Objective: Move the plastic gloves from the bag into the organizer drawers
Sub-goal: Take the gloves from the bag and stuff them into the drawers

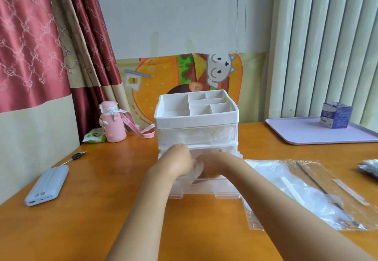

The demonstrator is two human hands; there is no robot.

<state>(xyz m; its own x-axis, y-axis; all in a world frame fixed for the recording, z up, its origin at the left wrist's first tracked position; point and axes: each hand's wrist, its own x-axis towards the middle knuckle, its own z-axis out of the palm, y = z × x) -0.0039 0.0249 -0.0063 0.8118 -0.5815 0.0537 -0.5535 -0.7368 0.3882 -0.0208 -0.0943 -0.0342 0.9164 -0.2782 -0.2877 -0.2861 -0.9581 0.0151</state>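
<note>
— Clear plastic all round the grip, then. Where are the hands?

— Head view: both are inside the pulled-out lower drawer [204, 189] of the white organizer [196, 117]. The left hand [178, 162] has its fingers curled round a crumpled plastic glove [197, 167]. The right hand [212, 164] lies against that glove from the other side, but its fingers dip into the drawer, so I cannot tell how it grips.

— And above the grip?

— The upper drawer [196, 136] is closed, with more crumpled film [223, 132] showing through its clear front. The top tray is split into compartments.

— Where is the bag?

— The bag [306, 189] lies flat on the wooden table [102, 209], just right of the right forearm, with pale folded gloves [276, 176] inside it.

— Any writing?

— Nothing readable. Left of the grip and further back stands a pink bottle [112, 125] with a blurred label and a lettered strap. A green packet [95, 136] touches the bottle. Nearer on that side are a key [75, 156] and a white power bank [48, 185]. Far right of the grip, a blue box [336, 117] stands on a lilac tray [306, 133]; its print is too small.
</note>
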